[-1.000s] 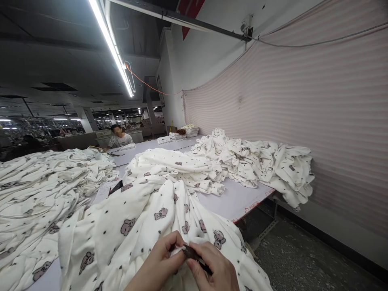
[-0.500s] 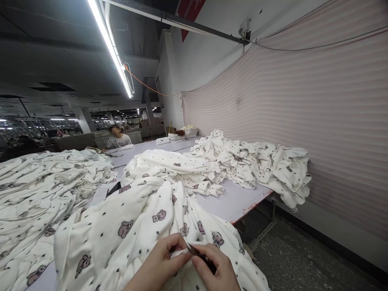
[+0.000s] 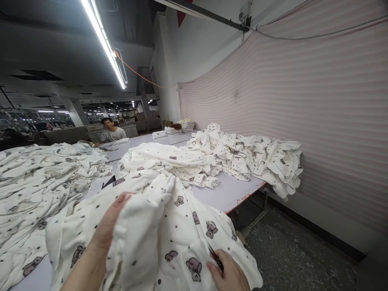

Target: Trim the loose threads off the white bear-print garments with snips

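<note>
A white fleece garment [image 3: 169, 238] printed with small bears and dots lies bunched in front of me on the table. My left hand [image 3: 110, 222] grips a fold of it and holds that fold lifted up. Low at the frame's bottom edge, my right hand [image 3: 228, 275] holds a small dark tool, likely thread snips [image 3: 216, 258], against the garment's right side. Only the tool's dark tip shows above the fingers.
The pale table [image 3: 224, 194] carries heaps of the same printed garments: one at the left [image 3: 39, 178], one in the middle [image 3: 169, 161], one at the far right [image 3: 251, 155] hanging over the edge. A person [image 3: 110, 131] sits at the far end. A striped cloth wall [image 3: 303, 113] runs along the right, above grey floor [image 3: 291, 258].
My hands have parted. The left hand has lifted a fold of the garment up and to the left; the right hand has dropped with the tool to the lower right.
</note>
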`<state>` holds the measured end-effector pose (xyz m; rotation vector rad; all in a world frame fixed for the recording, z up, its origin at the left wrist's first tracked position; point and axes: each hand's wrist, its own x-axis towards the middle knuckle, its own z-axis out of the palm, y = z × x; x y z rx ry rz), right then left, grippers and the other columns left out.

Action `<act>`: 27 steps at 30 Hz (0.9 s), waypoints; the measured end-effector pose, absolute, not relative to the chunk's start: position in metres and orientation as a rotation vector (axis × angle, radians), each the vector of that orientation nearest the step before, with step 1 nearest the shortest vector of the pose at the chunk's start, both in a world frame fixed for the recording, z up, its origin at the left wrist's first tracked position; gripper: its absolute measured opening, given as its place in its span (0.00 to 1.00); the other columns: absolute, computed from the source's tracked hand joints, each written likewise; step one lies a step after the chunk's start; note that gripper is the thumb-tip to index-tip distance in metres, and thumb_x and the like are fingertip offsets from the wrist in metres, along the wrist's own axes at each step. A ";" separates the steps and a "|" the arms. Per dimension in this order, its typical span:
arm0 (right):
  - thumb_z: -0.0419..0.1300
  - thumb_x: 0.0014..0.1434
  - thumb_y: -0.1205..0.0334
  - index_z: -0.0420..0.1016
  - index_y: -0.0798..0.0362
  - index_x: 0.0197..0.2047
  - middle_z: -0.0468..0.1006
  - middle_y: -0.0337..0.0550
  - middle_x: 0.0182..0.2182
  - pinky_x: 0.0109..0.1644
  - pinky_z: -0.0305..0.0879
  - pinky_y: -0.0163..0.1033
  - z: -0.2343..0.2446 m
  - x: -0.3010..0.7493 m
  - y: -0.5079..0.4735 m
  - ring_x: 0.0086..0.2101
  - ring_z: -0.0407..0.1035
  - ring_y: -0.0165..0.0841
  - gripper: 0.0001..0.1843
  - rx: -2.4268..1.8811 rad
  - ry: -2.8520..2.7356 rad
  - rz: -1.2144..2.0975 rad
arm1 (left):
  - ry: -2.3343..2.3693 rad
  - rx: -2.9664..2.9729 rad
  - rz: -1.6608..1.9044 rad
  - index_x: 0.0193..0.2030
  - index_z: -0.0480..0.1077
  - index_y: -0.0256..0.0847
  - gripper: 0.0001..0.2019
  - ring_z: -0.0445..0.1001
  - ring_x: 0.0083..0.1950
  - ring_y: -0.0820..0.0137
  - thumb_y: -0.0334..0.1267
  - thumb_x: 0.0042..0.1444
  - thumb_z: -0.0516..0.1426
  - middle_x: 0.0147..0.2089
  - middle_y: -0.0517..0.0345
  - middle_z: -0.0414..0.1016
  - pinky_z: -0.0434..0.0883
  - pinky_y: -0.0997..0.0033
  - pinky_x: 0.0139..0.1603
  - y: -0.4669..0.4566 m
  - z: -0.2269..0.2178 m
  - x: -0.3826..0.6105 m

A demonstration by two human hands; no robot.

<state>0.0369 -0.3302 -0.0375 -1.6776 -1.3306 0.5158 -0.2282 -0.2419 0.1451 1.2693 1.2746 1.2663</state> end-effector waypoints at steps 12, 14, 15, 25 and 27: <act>0.54 0.59 0.42 0.75 0.55 0.32 0.70 0.36 0.18 0.30 0.62 0.33 -0.012 0.043 -0.336 0.23 0.64 0.31 0.23 -1.368 -1.099 0.985 | 1.126 2.295 0.496 0.31 0.74 0.44 0.09 0.72 0.32 0.62 0.33 0.55 0.52 0.34 0.55 0.73 0.63 0.69 0.33 -0.280 0.062 -0.136; 0.57 0.57 0.44 0.77 0.55 0.38 0.73 0.38 0.23 0.34 0.65 0.34 -0.025 0.051 -0.348 0.27 0.67 0.33 0.21 -1.383 -1.011 0.980 | 1.140 2.283 0.524 0.31 0.72 0.43 0.09 0.72 0.33 0.63 0.33 0.57 0.52 0.35 0.54 0.72 0.64 0.70 0.34 -0.275 0.064 -0.143; 0.59 0.55 0.46 0.77 0.55 0.40 0.74 0.39 0.24 0.35 0.66 0.35 -0.032 0.052 -0.353 0.28 0.68 0.33 0.20 -1.394 -1.001 0.951 | 1.143 2.269 0.542 0.32 0.72 0.43 0.08 0.72 0.34 0.63 0.33 0.57 0.51 0.36 0.53 0.72 0.64 0.70 0.35 -0.274 0.068 -0.146; 0.63 0.48 0.59 0.74 0.50 0.46 0.65 0.32 0.20 0.25 0.57 0.31 -0.027 0.006 -0.361 0.21 0.59 0.29 0.19 -1.396 -1.366 0.797 | 1.116 1.916 0.657 0.30 0.65 0.43 0.06 0.68 0.57 0.58 0.37 0.58 0.52 0.55 0.53 0.74 0.62 0.61 0.56 -0.279 0.095 -0.155; 0.60 0.51 0.58 0.75 0.51 0.35 0.65 0.33 0.21 0.26 0.55 0.31 -0.017 0.006 -0.358 0.22 0.58 0.29 0.09 -1.420 -1.394 0.755 | 1.065 1.836 0.683 0.31 0.64 0.43 0.07 0.69 0.53 0.59 0.39 0.59 0.52 0.50 0.52 0.75 0.63 0.63 0.54 -0.276 0.098 -0.162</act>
